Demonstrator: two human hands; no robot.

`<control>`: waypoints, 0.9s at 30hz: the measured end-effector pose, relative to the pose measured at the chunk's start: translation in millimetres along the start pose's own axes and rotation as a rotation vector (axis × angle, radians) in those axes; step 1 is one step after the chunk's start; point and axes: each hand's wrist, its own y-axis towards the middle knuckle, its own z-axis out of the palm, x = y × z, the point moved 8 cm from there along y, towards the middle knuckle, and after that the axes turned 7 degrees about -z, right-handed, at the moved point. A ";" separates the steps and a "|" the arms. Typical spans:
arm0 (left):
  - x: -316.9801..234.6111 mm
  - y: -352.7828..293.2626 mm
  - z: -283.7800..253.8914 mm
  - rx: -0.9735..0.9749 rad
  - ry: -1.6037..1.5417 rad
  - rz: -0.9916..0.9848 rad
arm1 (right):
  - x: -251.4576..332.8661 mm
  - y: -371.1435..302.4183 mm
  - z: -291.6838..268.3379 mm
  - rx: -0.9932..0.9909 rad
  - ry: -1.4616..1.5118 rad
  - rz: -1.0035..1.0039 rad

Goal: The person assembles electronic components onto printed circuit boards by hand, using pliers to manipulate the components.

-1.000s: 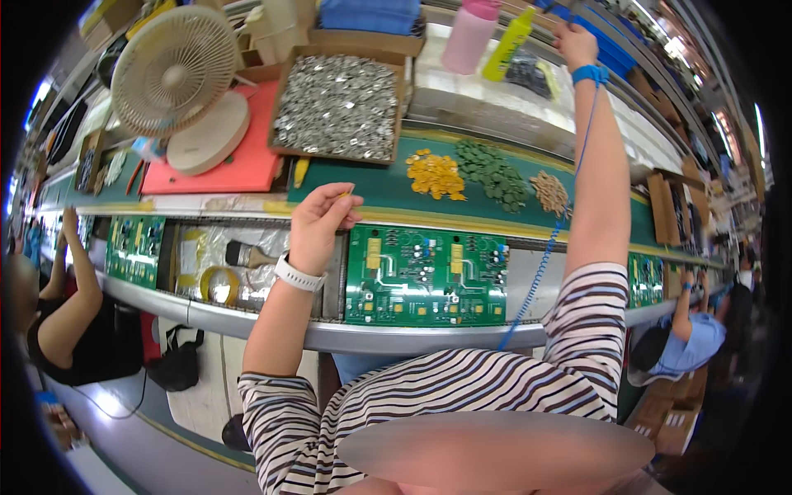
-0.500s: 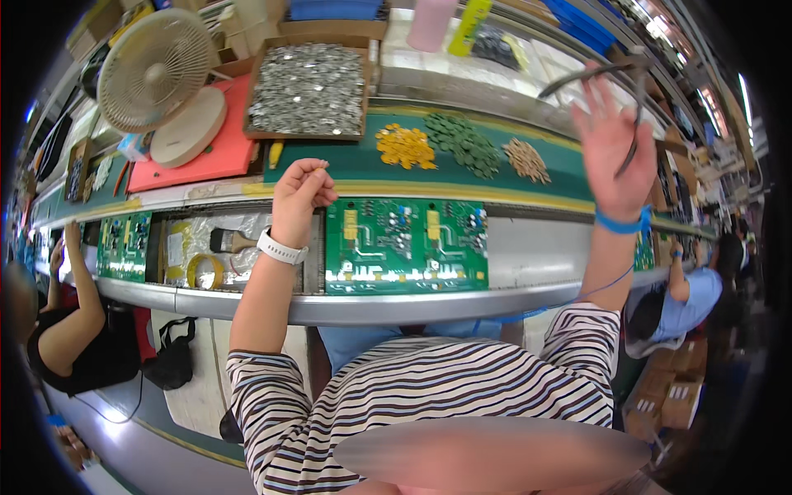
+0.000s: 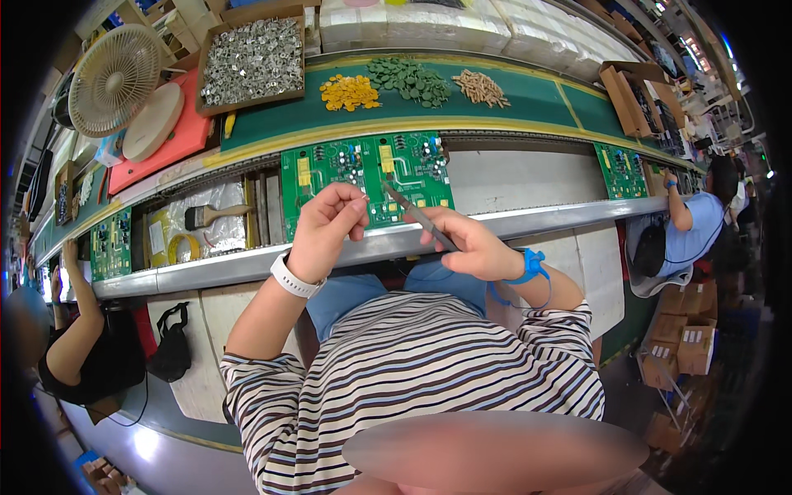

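My left hand (image 3: 328, 229) hovers over the near edge of a green circuit board (image 3: 328, 165), thumb and forefinger pinched on something too small to name. In my right hand (image 3: 477, 246) is a pair of dark grey tweezers (image 3: 419, 216), gripped near the back end. The tips point up and left over the board, a little to the right of my left fingertips. Yellow blocks and several small parts stand on the board. Beyond it, on the green bench, lie piles of yellow discs (image 3: 350, 92), green discs (image 3: 410, 81) and tan stick-like parts (image 3: 480, 88).
A box of small metal parts (image 3: 252, 62) stands at the far left beside a fan (image 3: 115, 80). A brush (image 3: 216, 215) and a tape roll (image 3: 183, 248) lie left of the board. Another board (image 3: 620, 171) sits farther right. People work on both sides.
My right hand has come down from the upper right to the board with the tweezers. My left hand has moved down and right to the board, still pinched. The view has shifted.
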 end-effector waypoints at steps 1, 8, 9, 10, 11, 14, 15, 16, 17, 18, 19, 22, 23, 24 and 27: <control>1.8 -1.3 2.4 0.007 -0.022 -0.009 | -3.0 -0.6 -0.4 -0.119 0.121 0.022; 4.6 -6.3 14.5 -0.030 -0.002 -0.125 | -13.6 -10.3 1.5 -0.217 0.314 0.098; 4.4 -6.2 15.5 -0.028 -0.004 -0.124 | -15.0 -11.2 3.7 -0.176 0.317 0.131; 5.2 -6.0 16.9 -0.019 -0.012 -0.132 | -15.1 -12.7 3.2 -0.177 0.314 0.133; 6.3 -6.3 18.4 -0.010 -0.019 -0.142 | -13.9 -14.0 3.0 -0.172 0.269 0.104; 5.4 -4.3 22.0 -0.011 -0.015 -0.140 | -13.8 -17.9 0.7 -0.176 0.193 0.071; 5.4 -3.4 22.9 -0.009 -0.016 -0.140 | -13.4 -19.1 -0.9 -0.184 0.164 0.064; 4.9 -2.5 23.7 -0.006 -0.008 -0.134 | -13.1 -19.9 -1.7 -0.186 0.163 0.065; 4.4 -1.7 24.8 -0.001 0.000 -0.130 | -12.9 -20.7 -2.2 -0.186 0.157 0.069; 4.0 -0.9 26.1 0.002 0.000 -0.132 | -12.6 -21.5 -2.7 -0.187 0.152 0.073; 3.4 -0.2 28.2 0.013 0.014 -0.137 | -11.5 -22.4 -3.4 -0.190 0.153 0.074; 3.5 2.0 32.0 0.024 0.046 -0.148 | -10.1 -24.9 -6.5 -0.190 0.144 0.104; 3.8 2.8 32.4 0.025 0.059 -0.151 | -8.8 -25.5 -8.1 -0.187 0.104 0.106; 4.6 3.9 33.2 0.028 0.059 -0.152 | -7.6 -26.0 -9.3 -0.183 0.064 0.108; 7.1 6.4 39.1 0.045 0.061 -0.155 | -4.5 -28.5 -10.9 -0.221 0.072 0.083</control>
